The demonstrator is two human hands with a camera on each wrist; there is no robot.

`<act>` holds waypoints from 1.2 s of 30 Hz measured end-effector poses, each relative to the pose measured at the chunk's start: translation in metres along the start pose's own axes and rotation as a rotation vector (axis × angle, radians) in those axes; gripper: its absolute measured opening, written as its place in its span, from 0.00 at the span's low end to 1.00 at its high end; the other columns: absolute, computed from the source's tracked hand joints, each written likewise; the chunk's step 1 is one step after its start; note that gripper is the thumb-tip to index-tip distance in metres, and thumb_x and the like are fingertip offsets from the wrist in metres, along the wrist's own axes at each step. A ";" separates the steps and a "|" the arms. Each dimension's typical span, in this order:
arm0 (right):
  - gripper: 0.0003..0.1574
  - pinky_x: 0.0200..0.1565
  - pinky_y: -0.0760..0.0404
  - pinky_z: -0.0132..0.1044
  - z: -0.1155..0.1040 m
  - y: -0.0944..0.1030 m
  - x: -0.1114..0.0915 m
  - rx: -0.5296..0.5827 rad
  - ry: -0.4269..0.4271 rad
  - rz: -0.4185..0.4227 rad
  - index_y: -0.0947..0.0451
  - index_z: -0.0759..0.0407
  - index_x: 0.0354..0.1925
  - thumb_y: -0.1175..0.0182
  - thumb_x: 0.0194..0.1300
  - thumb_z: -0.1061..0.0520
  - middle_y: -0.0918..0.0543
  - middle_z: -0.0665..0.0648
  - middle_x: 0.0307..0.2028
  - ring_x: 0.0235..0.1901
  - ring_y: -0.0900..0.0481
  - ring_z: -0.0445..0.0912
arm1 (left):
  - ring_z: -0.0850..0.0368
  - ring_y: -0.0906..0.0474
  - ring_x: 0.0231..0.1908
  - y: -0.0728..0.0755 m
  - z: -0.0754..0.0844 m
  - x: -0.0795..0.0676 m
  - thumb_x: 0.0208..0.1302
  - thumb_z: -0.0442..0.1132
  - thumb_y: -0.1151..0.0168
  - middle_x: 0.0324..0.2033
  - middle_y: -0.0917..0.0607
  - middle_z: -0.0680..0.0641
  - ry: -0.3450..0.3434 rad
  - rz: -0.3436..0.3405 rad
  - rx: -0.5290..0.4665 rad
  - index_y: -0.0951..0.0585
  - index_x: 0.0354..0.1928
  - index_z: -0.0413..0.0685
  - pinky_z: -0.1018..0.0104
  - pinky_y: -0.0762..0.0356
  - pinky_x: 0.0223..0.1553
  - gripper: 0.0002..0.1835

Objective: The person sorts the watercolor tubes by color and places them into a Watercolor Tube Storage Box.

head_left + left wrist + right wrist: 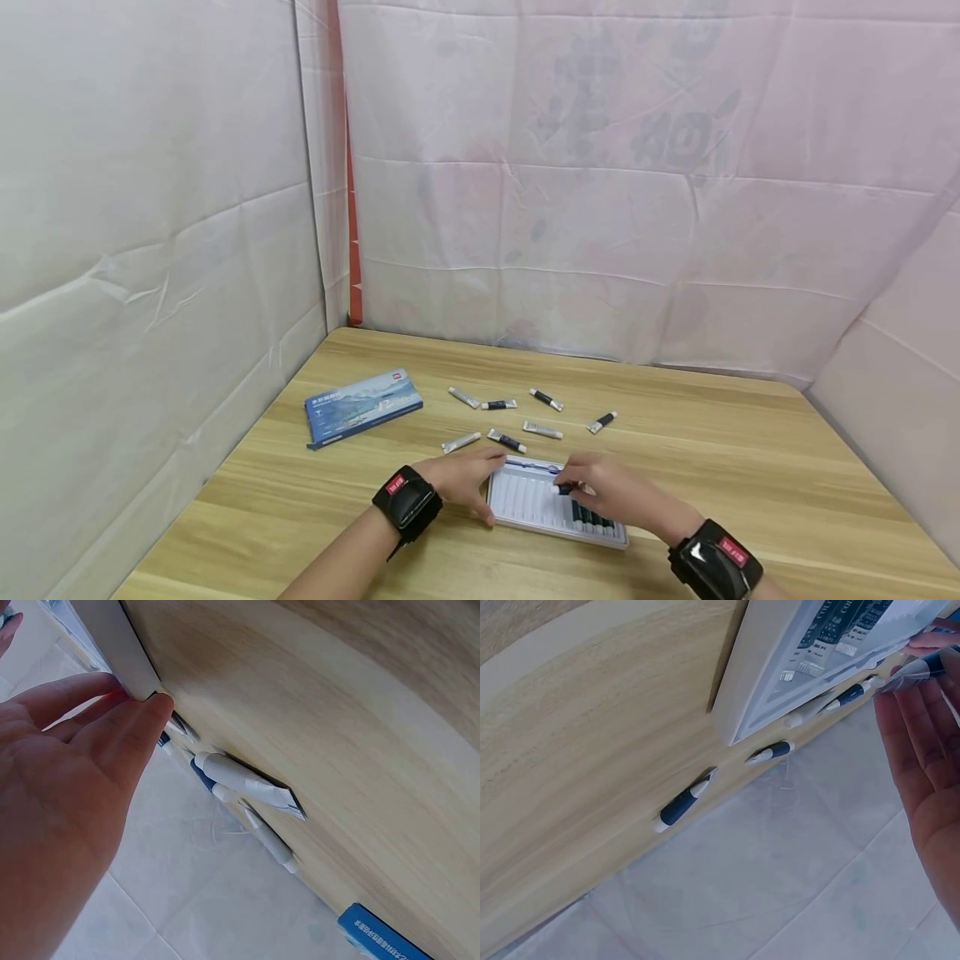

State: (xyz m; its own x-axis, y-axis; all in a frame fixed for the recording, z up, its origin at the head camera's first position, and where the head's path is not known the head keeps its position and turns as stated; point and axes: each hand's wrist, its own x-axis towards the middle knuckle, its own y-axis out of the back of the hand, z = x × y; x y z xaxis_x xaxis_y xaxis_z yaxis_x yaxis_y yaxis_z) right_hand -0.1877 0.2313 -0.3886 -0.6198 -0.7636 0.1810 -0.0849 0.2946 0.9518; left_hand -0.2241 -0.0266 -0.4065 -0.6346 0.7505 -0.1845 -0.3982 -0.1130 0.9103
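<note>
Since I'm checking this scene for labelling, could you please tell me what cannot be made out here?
- Head view: print on the blue box and loose tubes, too small.
- Head view: the tube under the right hand, mostly hidden by its fingers.
- Left wrist view: the tray, cut off by the edge; left hand covers its corner.

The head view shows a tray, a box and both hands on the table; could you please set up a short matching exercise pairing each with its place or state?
Things:
1. white tray
2. blue box
3. left hand
4. right hand

Places or states:
a. pinches a small dark tube over the tray
b. lies flat on the table's far left, apart from both hands
c. rests against the tray's left edge, fingers fairly straight
d. between the two hands, a few dark tubes in its right end

Pairs: 1-d, 2-b, 3-c, 4-a
</note>
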 end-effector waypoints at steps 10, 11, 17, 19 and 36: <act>0.18 0.39 0.23 0.28 -0.003 -0.010 0.003 0.003 0.132 -0.009 0.18 0.55 0.38 0.35 0.49 0.71 0.21 0.47 0.38 0.39 0.24 0.39 | 0.56 0.46 0.64 -0.003 -0.003 0.002 0.46 0.53 0.28 0.67 0.42 0.46 -0.008 -0.004 -0.009 0.40 0.67 0.39 0.68 0.47 0.62 0.49; 0.18 0.39 0.23 0.28 -0.003 -0.010 0.003 0.010 0.134 -0.015 0.18 0.54 0.39 0.35 0.49 0.71 0.20 0.47 0.38 0.40 0.24 0.38 | 0.56 0.46 0.64 -0.003 -0.003 0.002 0.46 0.53 0.28 0.67 0.42 0.46 -0.005 -0.005 -0.012 0.40 0.67 0.39 0.68 0.47 0.62 0.49; 0.18 0.43 0.23 0.31 -0.002 -0.014 0.004 0.051 0.134 -0.065 0.19 0.53 0.40 0.38 0.53 0.71 0.21 0.44 0.40 0.43 0.26 0.37 | 0.56 0.46 0.65 -0.003 -0.004 0.002 0.46 0.53 0.28 0.67 0.42 0.47 -0.005 -0.001 -0.006 0.40 0.67 0.39 0.67 0.47 0.62 0.49; 0.19 0.43 0.23 0.32 -0.001 -0.015 0.004 0.055 0.130 -0.077 0.19 0.52 0.39 0.39 0.53 0.72 0.21 0.44 0.40 0.44 0.26 0.38 | 0.56 0.47 0.65 -0.003 -0.004 0.002 0.45 0.53 0.28 0.67 0.42 0.47 -0.005 0.000 -0.009 0.39 0.67 0.39 0.67 0.47 0.62 0.49; 0.14 0.46 0.23 0.39 0.009 -0.008 -0.007 0.154 0.108 -0.099 0.18 0.56 0.38 0.39 0.55 0.71 0.20 0.56 0.44 0.47 0.23 0.48 | 0.56 0.47 0.65 -0.003 -0.003 0.002 0.46 0.53 0.28 0.67 0.42 0.47 0.009 -0.009 -0.016 0.40 0.67 0.40 0.68 0.47 0.62 0.50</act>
State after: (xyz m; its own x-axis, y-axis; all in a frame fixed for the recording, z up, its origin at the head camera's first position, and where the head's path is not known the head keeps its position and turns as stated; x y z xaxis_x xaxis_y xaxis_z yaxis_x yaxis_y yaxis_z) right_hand -0.1891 0.2392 -0.4000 -0.5162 -0.8478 0.1214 -0.2646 0.2927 0.9189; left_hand -0.2267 -0.0266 -0.4109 -0.6369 0.7458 -0.1955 -0.4145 -0.1174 0.9025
